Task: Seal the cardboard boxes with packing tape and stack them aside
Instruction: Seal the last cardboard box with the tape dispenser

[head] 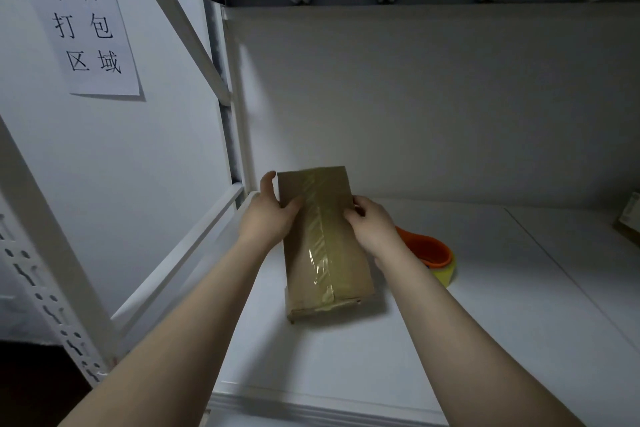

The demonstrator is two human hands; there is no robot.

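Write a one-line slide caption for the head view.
Left hand and right hand grip a taped cardboard box on a white shelf, orange tape dispenser beside it.

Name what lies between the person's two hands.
The cardboard box, with a strip of clear tape down its middle; the left hand holds its left edge, the right hand its right edge. The head view shows this.

Both forearms are seen bare along their whole visible length; the left hand (268, 218) and right hand (372, 225) are uncovered too.
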